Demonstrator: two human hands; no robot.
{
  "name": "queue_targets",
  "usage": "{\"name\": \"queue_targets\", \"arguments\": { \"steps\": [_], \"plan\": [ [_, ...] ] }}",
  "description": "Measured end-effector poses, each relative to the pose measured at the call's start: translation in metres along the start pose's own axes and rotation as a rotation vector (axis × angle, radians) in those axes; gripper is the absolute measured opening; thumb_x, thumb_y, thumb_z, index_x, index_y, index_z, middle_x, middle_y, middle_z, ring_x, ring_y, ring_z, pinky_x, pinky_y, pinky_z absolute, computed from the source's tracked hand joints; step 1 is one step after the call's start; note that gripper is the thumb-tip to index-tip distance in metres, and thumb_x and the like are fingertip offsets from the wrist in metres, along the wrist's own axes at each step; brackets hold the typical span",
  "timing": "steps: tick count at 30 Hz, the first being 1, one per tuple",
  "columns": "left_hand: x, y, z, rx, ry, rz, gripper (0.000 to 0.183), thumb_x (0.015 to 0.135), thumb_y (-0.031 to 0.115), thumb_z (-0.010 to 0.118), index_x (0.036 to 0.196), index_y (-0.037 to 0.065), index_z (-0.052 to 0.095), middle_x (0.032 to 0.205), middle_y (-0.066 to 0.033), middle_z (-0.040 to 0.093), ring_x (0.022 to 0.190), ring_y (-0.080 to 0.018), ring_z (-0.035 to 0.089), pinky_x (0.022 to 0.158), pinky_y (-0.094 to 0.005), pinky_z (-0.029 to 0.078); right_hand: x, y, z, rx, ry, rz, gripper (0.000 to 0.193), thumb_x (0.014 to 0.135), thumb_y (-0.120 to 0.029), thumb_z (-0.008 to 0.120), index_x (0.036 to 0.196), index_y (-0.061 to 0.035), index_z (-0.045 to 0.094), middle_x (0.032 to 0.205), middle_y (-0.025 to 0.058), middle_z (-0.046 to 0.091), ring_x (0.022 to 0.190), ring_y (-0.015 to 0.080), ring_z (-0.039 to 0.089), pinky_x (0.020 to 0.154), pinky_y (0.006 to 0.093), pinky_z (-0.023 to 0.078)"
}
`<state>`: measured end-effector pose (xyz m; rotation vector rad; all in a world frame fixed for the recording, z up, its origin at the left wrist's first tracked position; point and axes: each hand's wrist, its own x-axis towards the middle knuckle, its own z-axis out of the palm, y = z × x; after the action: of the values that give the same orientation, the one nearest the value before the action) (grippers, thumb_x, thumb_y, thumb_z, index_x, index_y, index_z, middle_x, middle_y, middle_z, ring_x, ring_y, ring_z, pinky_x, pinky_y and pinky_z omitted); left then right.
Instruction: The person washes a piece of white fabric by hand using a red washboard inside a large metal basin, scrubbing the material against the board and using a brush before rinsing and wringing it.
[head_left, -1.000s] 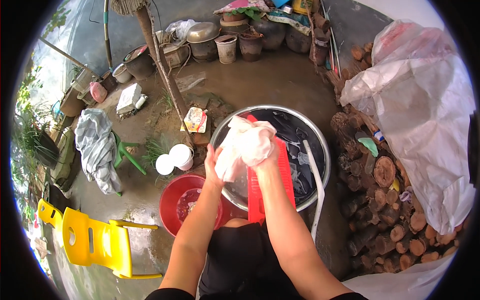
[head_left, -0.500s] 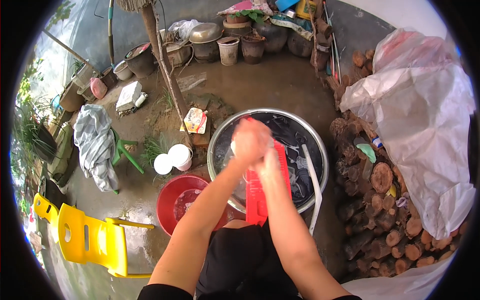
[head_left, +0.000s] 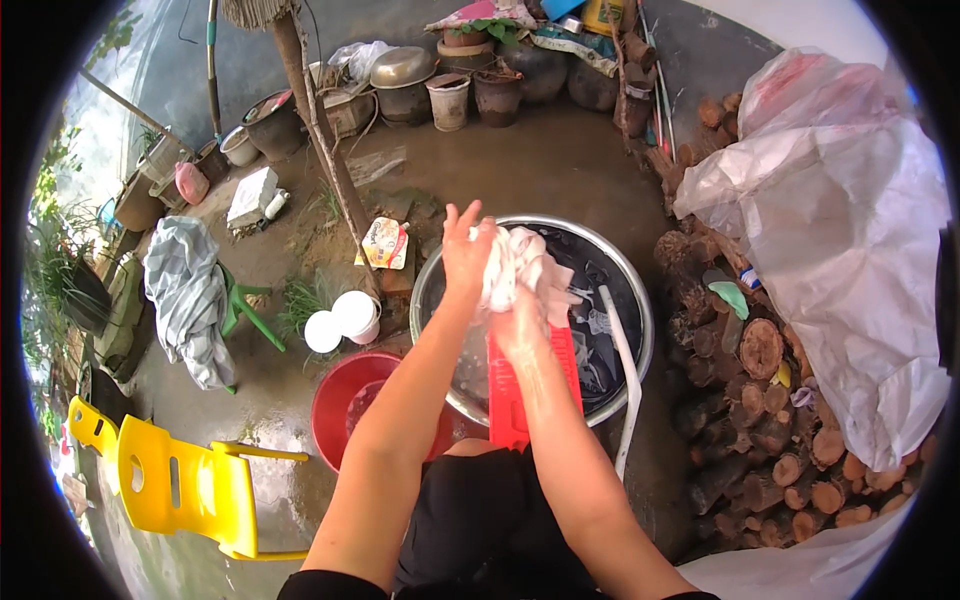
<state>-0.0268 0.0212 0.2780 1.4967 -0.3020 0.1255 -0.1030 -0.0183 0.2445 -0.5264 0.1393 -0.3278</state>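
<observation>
A pale, wet, bunched-up cloth [head_left: 523, 268] is over a large metal basin [head_left: 648, 330], above the far end of a red washboard [head_left: 509, 405]. My right hand [head_left: 517, 326] grips the near side of the cloth; its fingers are partly hidden by the folds. At the cloth's left edge, my left hand [head_left: 466, 254] is open with fingers spread, palm against the fabric. Dark clothes [head_left: 597, 275] lie in the water in the basin. Leaning over the basin's right rim is a white pipe [head_left: 628, 390].
Left of the basin stands a red tub [head_left: 330, 410], with a white bucket [head_left: 356, 315] beyond it. A yellow chair [head_left: 190, 480] and a cloth-draped green stool [head_left: 245, 305] are farther left. Stacked logs [head_left: 765, 350] under plastic sheeting [head_left: 820, 200] line the right; pots [head_left: 450, 103] stand behind.
My hands were blurred and close together over the washboard. Now they are apart, the left one with spread fingers, and the pale cloth shows bunched between them.
</observation>
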Motion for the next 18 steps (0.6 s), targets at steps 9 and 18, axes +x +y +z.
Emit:
{"name": "queue_targets", "arguments": {
  "steps": [9,18],
  "plan": [
    [-0.099,-0.034,0.035,0.253,-0.208,0.309,0.054,0.080,0.029,0.061,0.126,0.003,0.049,0.137,-0.0246,0.037,0.132,-0.0368,0.028,0.108,-0.0434,0.022,0.022,-0.028,-0.073,-0.074,0.044,-0.084,0.044,0.086,-0.021,0.052,0.126,-0.0066,0.042,0.121,0.0066,0.050,0.113,0.0181,0.047,0.095,0.0312,0.041],
    [-0.029,0.007,-0.003,-0.818,-0.354,-0.862,0.025,0.091,0.030,0.048,0.097,0.008,0.058,0.092,-0.0050,0.064,0.082,-0.0172,0.062,0.070,-0.0326,0.052,0.032,-0.033,-0.032,-0.602,-0.275,-0.593,0.024,0.079,-0.001,0.052,0.099,-0.0070,0.042,0.083,0.0030,0.050,0.079,0.0122,0.052,0.066,0.0226,0.044]
  ]
}}
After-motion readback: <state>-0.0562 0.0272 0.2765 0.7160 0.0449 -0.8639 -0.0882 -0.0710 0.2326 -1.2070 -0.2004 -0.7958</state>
